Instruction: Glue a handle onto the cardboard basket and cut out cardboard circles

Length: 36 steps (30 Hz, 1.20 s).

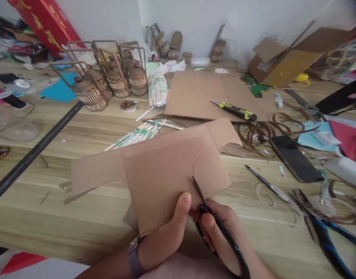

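Note:
A piece of brown cardboard (163,170) with flaps at its left and upper right is held up above the table. A circle is drawn near its right corner. My left hand (169,232), with a watch band on the wrist, grips its lower edge, thumb on top and fingers hidden beneath. My right hand (227,228) is closed round the black handles of the scissors (199,190). One dark blade lies over the cardboard beside the drawn circle; the other blade is hidden under the sheet.
Behind lies a larger cardboard sheet (201,91) with a yellow-black utility knife (234,111) on it. Small bamboo baskets (90,93) stand back left. On the right are a phone (296,158), a pen (267,184), pliers (323,236) and brown strips (253,133).

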### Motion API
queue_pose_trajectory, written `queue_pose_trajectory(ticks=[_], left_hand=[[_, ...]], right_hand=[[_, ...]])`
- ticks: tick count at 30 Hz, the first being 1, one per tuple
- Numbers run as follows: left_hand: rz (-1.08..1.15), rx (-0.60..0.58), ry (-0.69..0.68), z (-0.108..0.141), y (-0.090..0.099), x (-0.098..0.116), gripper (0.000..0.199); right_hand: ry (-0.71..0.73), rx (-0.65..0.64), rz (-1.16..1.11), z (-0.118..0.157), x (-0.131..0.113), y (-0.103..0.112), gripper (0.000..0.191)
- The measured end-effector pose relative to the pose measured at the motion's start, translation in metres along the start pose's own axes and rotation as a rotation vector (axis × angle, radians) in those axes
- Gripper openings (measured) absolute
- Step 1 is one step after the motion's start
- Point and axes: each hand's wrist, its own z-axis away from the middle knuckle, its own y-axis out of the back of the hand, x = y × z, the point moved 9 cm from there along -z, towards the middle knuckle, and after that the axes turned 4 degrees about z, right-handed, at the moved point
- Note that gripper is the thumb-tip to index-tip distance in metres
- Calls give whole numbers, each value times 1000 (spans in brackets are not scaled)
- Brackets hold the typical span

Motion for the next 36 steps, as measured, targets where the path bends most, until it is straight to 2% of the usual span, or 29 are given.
queue_pose_trajectory(ticks=[4,8,11,17,20,28,31,36], left_hand=[[3,-15,22,4,0,0,61],[-5,-58,66,6,-5,-4,49],[-21,-70,38,7,-7,-3,44],[-51,15,95,10,1,-3,55],[-13,-23,90,8,-1,1,51],[-45,-34,66,5,-2,2,55],[-24,-59,102,4,-3,0,60],[-4,-85,94,2,-3,4,57]], right_hand=[[24,11,12,0,-5,0,64],[81,34,39,-2,-13,1,67],[77,26,62,-1,-11,0,66],[2,-1,48,3,-3,-4,69],[-54,-39,-1,3,-1,-7,72],[-48,-87,-21,1,-11,-3,69],[-46,-83,-29,0,-7,-4,74],[-24,-73,-30,-1,0,-5,74]])
